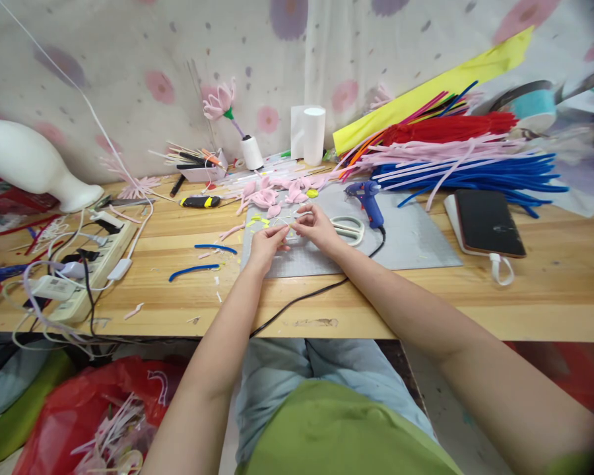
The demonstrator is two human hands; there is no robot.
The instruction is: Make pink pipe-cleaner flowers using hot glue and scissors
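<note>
Over the grey cutting mat (410,251), my left hand (267,247) and my right hand (317,231) meet with thumbs and fingers pinched. A thin white strand (283,220) shows at the fingertips; its exact kind is too small to tell. Just beyond the fingers lie pink fuzzy petal shapes (264,197) and small yellow bits (258,221). Pale-handled scissors (357,232) rest beside my right hand, partly behind it. A blue glue gun (368,202) lies further right on the mat, its black cord running under my right forearm.
Pink, red and blue pipe cleaners (475,177) are heaped at the back right, near a black phone-like device (490,223). A yellow-black utility knife (200,202) and short blue pipe-cleaner pieces (194,270) lie left. A crowded power strip (99,264) and a white foam head (34,161) stand far left.
</note>
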